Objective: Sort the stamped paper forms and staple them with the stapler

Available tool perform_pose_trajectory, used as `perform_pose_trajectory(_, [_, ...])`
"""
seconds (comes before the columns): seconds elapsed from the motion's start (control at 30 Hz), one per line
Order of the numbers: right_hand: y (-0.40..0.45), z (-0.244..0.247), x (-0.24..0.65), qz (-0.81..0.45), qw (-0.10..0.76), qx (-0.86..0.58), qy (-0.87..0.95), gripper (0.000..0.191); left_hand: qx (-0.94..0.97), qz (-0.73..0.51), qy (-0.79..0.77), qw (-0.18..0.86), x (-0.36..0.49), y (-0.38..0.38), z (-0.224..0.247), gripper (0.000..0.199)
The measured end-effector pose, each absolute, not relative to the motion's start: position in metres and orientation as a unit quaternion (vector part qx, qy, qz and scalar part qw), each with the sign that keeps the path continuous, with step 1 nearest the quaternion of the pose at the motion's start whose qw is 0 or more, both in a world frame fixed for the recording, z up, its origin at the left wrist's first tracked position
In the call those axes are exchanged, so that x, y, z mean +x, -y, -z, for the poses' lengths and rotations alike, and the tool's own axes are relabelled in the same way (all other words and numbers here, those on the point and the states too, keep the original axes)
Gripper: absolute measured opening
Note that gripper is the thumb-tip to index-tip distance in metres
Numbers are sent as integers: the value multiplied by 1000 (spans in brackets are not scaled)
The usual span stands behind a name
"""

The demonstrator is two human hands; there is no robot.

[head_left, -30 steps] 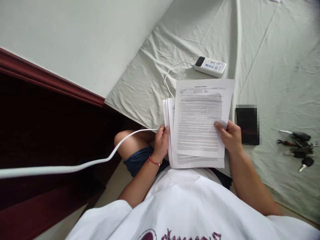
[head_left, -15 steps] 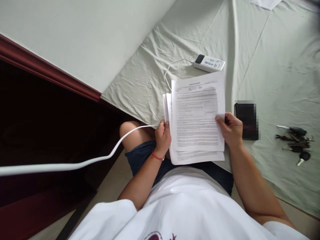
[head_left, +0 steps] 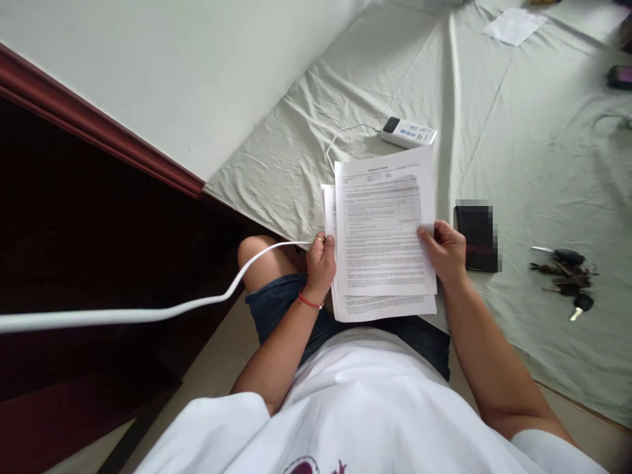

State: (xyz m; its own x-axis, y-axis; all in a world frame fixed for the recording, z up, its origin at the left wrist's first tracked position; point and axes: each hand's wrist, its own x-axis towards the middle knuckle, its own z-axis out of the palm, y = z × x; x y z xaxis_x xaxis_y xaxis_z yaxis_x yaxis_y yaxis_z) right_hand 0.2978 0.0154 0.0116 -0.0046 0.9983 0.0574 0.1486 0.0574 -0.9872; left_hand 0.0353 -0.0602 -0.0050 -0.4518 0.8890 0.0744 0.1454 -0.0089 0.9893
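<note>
Several printed sheets of paper [head_left: 382, 230] are held up in front of my lap, overlapping one another unevenly. My left hand [head_left: 320, 266] grips their left edge, thumb on top, with a ring and a red bracelet showing. On the right edge my right hand [head_left: 444, 250] pinches the sheets between thumb and fingers. A white cable [head_left: 187, 303] runs from the left side of the view to my left hand and passes out of sight behind it. Beyond the top of the sheets lies a white device [head_left: 409, 132] with a dark end and a thin cable.
A pale green cloth [head_left: 518, 151] covers the surface. Right of my right hand lies a black, partly pixelated object [head_left: 474, 238], then a bunch of keys [head_left: 567, 273]. Farther off are a white paper [head_left: 516, 26] and a dark object [head_left: 619, 77].
The view has shifted, showing more of the far cloth and its objects. Both hands still hold the sheets, with the right hand and sheets slightly farther left in view.
</note>
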Motion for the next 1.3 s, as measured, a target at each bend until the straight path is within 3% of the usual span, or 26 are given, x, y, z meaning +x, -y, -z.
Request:
perform_pose_trajectory(0.37, [-16,-12,296,-457,482,-513,544,30,429,-557,-646,296,35,61,7,41])
perform_pose_trajectory(0.53, [-19,-15,300,-381,507,-550,543,27,424,-552,-664,271,34,62,10,37])
perform_pose_trajectory(0.7, [-17,-19,301,-422,470,-545,551,25,434,-564,-651,266,33,63,11,34])
perform_pose_trajectory(0.9, [-12,-24,298,-376,402,-553,625,26,403,-580,-609,362,26,67,6,37])
perform_pose_trajectory(1.03, [-12,-32,305,-436,385,-543,606,24,369,-593,-573,429,24,72,3,37])
perform_pose_trajectory(1.3, [-10,-39,303,-504,348,-535,582,26,323,-608,-580,436,21,67,5,39])
